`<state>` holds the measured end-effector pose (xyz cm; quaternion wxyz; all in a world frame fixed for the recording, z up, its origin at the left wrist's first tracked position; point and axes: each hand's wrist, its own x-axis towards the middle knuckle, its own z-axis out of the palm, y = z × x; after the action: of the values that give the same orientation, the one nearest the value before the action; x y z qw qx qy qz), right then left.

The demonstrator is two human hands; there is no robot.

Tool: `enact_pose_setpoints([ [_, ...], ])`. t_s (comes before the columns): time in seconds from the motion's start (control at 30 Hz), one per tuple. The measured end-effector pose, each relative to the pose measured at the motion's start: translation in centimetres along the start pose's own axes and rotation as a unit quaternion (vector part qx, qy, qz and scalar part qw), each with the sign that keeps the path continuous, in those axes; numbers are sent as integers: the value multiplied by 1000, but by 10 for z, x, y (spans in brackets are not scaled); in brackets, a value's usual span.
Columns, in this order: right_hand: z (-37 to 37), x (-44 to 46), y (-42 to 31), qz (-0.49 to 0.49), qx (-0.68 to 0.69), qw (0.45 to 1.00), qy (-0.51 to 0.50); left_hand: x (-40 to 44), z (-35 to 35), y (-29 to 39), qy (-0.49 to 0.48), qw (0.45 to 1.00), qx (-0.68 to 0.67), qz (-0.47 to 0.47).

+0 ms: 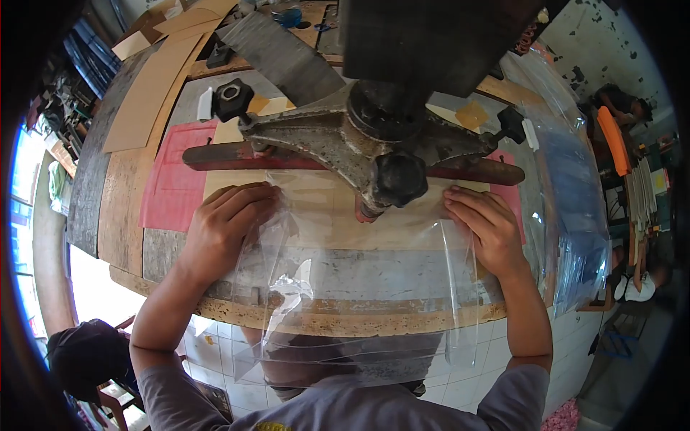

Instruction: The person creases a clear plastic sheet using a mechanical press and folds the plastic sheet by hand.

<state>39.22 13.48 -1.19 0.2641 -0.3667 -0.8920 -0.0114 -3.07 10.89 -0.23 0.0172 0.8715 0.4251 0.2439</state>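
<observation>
A clear plastic sheet with folded sides lies over the table's front edge and hangs down towards my lap. My left hand is closed on its far left corner, fingertips pressed together. At the far right corner, my right hand pinches the same sheet between thumb and fingers. Just beyond both hands stands a metal press head with black knobs and a long red-edged bar. Beneath the bar lie a pale yellow board and a pink sheet.
Brown cardboard strips lie on the wooden table's left side. A stack of clear plastic sheets is at the right. Another person is at the far right, near an orange object. A black seat or bag stands lower left.
</observation>
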Motion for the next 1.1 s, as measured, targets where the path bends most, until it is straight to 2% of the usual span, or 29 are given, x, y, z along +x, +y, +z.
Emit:
enact_pose_setpoints([
  [1.1,-1,6,-9,22,-6,1000,-9,-4,2,-7,-9,1000,-25,-5],
])
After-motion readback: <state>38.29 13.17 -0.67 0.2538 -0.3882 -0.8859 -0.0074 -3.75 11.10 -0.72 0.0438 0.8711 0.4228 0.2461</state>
